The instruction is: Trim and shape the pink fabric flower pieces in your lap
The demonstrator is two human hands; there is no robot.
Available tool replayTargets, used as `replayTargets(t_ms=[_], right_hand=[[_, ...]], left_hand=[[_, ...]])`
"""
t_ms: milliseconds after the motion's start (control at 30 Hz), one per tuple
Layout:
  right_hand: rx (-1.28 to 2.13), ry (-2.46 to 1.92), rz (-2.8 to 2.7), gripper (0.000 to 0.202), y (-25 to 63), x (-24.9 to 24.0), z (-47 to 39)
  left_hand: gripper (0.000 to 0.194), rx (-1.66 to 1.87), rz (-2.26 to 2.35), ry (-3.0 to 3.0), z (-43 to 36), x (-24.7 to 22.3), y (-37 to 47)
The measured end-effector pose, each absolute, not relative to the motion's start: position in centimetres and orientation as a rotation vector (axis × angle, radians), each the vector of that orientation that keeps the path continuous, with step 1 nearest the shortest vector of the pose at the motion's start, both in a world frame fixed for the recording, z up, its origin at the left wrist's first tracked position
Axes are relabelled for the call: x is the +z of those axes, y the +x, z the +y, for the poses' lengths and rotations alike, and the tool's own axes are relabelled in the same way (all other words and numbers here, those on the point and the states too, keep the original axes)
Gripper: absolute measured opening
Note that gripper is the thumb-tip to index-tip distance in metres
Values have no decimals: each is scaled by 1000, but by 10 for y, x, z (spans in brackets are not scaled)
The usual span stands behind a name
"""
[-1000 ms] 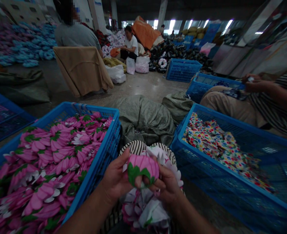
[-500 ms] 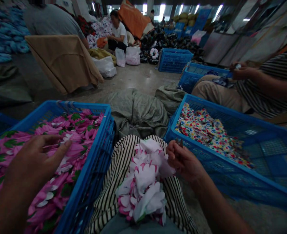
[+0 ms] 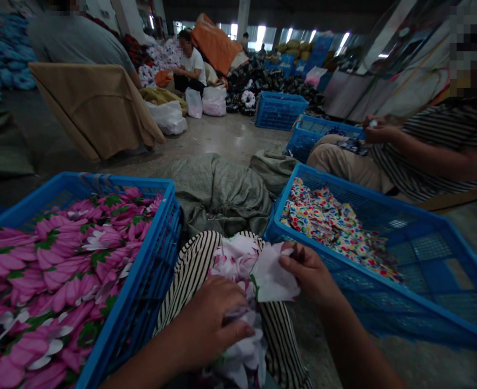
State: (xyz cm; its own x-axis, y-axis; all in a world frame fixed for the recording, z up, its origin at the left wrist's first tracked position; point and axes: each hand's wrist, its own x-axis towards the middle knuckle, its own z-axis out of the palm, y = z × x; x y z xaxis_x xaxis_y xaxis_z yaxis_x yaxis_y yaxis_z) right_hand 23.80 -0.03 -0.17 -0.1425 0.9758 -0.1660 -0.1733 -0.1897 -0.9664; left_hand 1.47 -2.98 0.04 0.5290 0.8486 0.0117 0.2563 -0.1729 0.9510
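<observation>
Over our lap, a loose white fabric piece [image 3: 275,278] hangs from our right hand [image 3: 315,275], whose thumb and fingertips pinch it by the upper corner on the right side. It lies down and inward from that grip, towards our left, its longer run slanting away from the fingertips and its pale face turned up to us. A green edge marks the end farthest from the pinch, just beside the petal pile [image 3: 244,351] and near our left hand [image 3: 210,316]. So the right hand is the nearer of the 2, touching the piece, while the left sits low across the pile with fingers bent and thumb apart. The view is murky under that palm, so we cannot tell whether the left fingers grip any cloth.

The pile is soft, thin stuff with scalloped, petal-like edges, white with pink rims, heaped on our black-and-cream striped cloth [image 3: 190,270]. To our left, a blue plastic crate [image 3: 153,270] with slotted walls holds pink petal pieces [image 3: 60,259], lobed and creased, with jagged green caps. To our right, a 2nd blue crate [image 3: 368,302] holds printed pieces [image 3: 336,221], small and crumpled, dotted red, yellow, green and blue on white. Between the 2 crates, beyond our knees, slumps a wrinkled grey-green sack [image 3: 222,189]. Past the right crate sits a person in a striped top [image 3: 437,140].
</observation>
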Motion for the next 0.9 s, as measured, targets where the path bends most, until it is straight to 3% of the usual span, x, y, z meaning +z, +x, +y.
replayTargets(t_ms=[133,267,433,633,767,900], right_hand=[[1439,-1008,-699,28,205,3,2],[1545,-977,-611,25,171,-1,4],[1642,-975,-600,27,157,-5,5],[1571,-1013,-895,21,157,-11,7],[1146,-1162,-1460,10,173,2,7],[869,-1131,-1939,14,179,22,3]], left_hand=[[44,971,1067,1247,-22,7,19],[12,1108,956,774,-17,14,29],[10,1172,864,441,-12,16,31],[11,1215,906,557,-7,7,21],[13,1225,1200,877,-3,11,6],[15,1150,1392,1290,-5,27,0]])
